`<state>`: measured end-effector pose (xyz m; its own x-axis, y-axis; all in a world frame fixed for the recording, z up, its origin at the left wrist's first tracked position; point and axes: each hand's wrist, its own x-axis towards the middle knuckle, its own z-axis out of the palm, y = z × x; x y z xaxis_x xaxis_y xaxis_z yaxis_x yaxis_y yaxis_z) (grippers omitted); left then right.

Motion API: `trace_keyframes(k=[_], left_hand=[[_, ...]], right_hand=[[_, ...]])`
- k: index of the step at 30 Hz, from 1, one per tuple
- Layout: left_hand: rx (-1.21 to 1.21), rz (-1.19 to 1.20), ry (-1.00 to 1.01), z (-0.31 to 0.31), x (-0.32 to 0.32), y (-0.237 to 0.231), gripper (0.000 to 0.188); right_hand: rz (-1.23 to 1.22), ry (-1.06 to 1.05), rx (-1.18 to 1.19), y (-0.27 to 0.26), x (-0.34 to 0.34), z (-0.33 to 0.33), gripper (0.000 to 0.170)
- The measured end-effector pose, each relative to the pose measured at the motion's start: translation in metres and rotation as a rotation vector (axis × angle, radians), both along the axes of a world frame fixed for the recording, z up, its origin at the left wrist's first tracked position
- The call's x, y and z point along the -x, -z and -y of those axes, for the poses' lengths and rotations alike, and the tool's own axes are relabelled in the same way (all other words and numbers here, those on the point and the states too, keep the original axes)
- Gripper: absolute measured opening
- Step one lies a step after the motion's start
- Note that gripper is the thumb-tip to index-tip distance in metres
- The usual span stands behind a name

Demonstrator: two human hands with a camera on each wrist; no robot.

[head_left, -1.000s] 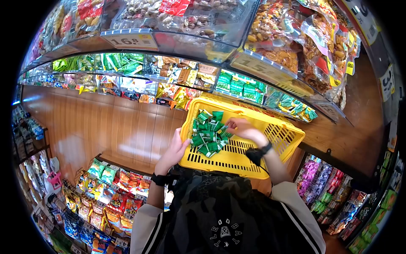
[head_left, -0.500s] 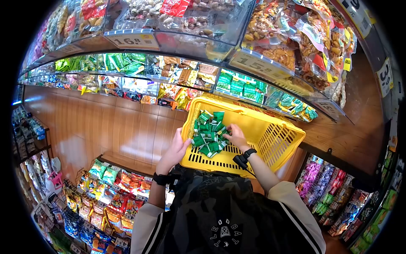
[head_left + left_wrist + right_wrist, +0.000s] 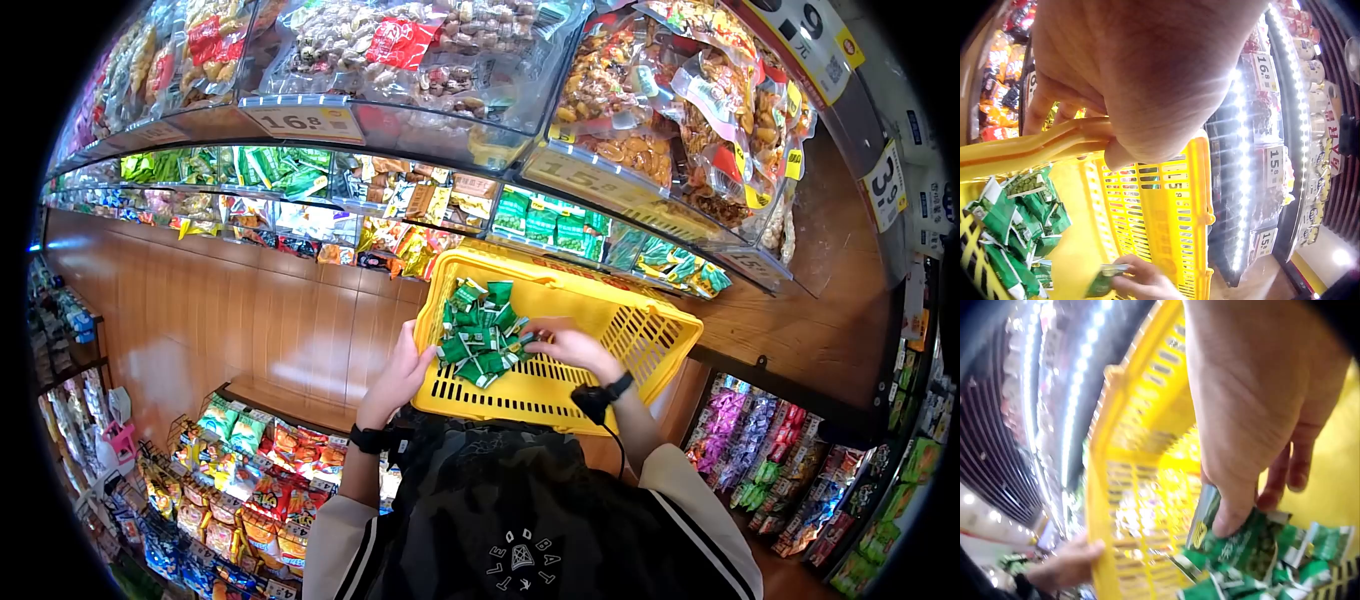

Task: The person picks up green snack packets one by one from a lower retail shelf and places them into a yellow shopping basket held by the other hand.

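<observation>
A yellow basket (image 3: 600, 300) holds a heap of small green packets (image 3: 478, 335) at its left end. My left hand (image 3: 396, 372) grips the basket's left rim; in the left wrist view the fingers of that hand (image 3: 1141, 75) curl over the yellow edge. Inside the basket, my right hand (image 3: 575, 350) is just right of the heap. The right wrist view has the right hand (image 3: 1260, 394) pinching one green packet (image 3: 1241, 550) between thumb and fingers, above the other packets.
Shelves with clear bins of bagged snacks (image 3: 610, 100) run along the far side, above the basket. Hanging snack bags (image 3: 270, 490) are at the lower left, and colourful packets (image 3: 770, 450) hang at the lower right. The wooden floor (image 3: 240, 300) lies left of the basket.
The basket and left hand sit slightly lower and further left in the head view. My right hand has shifted back a little from the heap since half a second ago.
</observation>
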<state>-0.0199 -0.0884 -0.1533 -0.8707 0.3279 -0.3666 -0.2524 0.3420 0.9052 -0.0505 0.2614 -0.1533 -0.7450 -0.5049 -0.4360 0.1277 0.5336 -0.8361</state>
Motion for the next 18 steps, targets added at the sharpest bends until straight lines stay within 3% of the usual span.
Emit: trace_keyframes(k=[1, 3, 5, 7, 9, 11, 12, 13, 15, 16, 17, 18], left_hand=[[0.015, 0.01, 0.023, 0.0, 0.0, 0.001, 0.044], [-0.016, 0.02, 0.01, -0.001, -0.001, 0.001, 0.044], [-0.002, 0.007, 0.027, 0.001, 0.001, 0.003, 0.044], [-0.007, 0.01, 0.033, 0.002, 0.002, 0.004, 0.044], [-0.013, 0.012, 0.038, 0.002, 0.002, 0.002, 0.044], [0.002, 0.009, 0.049, 0.003, 0.003, -0.001, 0.043], [0.002, 0.004, 0.049, 0.002, 0.001, 0.001, 0.043], [-0.02, -0.014, 0.018, 0.001, 0.0, 0.005, 0.043], [-0.041, -0.041, -0.009, 0.0, -0.002, 0.009, 0.043], [-0.034, -0.042, -0.01, 0.0, -0.004, 0.009, 0.043], [-0.027, -0.047, -0.01, 0.0, -0.003, 0.01, 0.042], [-0.048, -0.057, -0.014, 0.0, -0.003, 0.01, 0.042]], right_hand=[[0.078, -0.018, -0.034, -0.034, 0.011, -0.005, 0.03], [0.162, 0.056, 0.165, -0.095, 0.032, -0.018, 0.022], [0.239, 0.277, 0.267, -0.132, 0.046, -0.032, 0.017], [0.05, 0.451, 0.236, -0.144, 0.067, -0.04, 0.018], [-0.06, 0.576, 0.007, -0.144, 0.089, -0.044, 0.018], [-0.18, 0.511, -0.285, -0.132, 0.106, -0.054, 0.026], [-0.233, 0.512, -0.302, -0.125, 0.108, -0.055, 0.031], [-0.457, 0.276, -0.437, -0.12, 0.107, -0.06, 0.023], [-0.549, 0.273, -0.589, -0.099, 0.115, -0.061, 0.04], [-0.609, 0.126, -0.746, -0.082, 0.12, -0.066, 0.027], [-0.688, 0.09, -0.686, -0.09, 0.116, -0.06, 0.022], [-1.001, -0.011, -0.714, -0.073, 0.115, -0.07, 0.021]])
